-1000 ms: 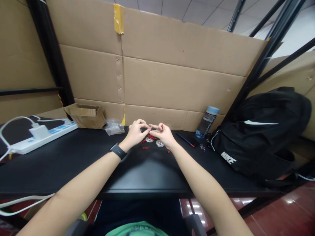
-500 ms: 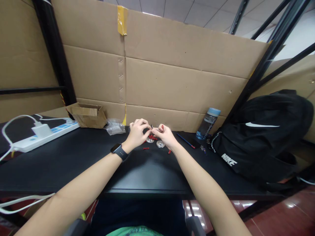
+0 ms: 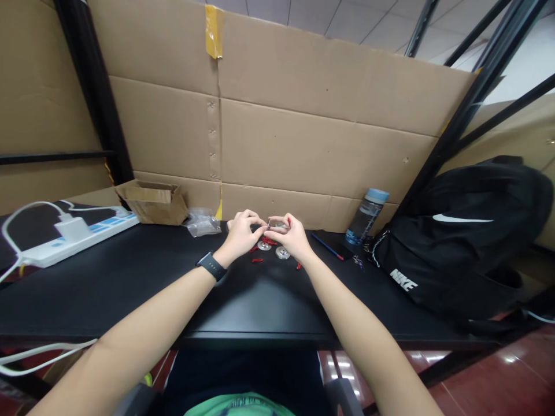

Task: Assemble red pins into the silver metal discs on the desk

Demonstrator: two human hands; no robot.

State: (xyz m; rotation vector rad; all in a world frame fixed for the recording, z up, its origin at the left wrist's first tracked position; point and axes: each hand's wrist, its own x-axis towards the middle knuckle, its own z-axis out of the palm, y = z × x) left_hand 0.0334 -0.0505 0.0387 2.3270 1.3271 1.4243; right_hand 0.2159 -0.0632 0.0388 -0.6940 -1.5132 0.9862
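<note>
My left hand point(image 3: 243, 232), with a dark watch point(image 3: 211, 265) on its wrist, is closed in a pinch on something thin and small. My right hand point(image 3: 293, 237) meets it fingertip to fingertip, also pinching. A bit of red cord point(image 3: 289, 221) shows between the right fingers. What joins the two pinches is too small to make out. Beneath the hands lie a pile of red cords point(image 3: 269, 241) and two clear round discs point(image 3: 282, 253), point(image 3: 264, 246). One short red cord loop point(image 3: 257, 260) lies nearer on the black table point(image 3: 260, 300).
Left are a white power strip point(image 3: 47, 252), an open cardboard box point(image 3: 151, 203) and a clear plastic bag point(image 3: 203, 223). To the right are a blue pen point(image 3: 327, 247), small metal rings point(image 3: 358, 262), a water bottle point(image 3: 366, 218) and a black backpack point(image 3: 459, 248). Cardboard point(image 3: 303, 150) walls the back.
The right fingers have shifted their hold and spread a little above the thumb. Both hands stay together over the discs. The view has tilted very slightly.
</note>
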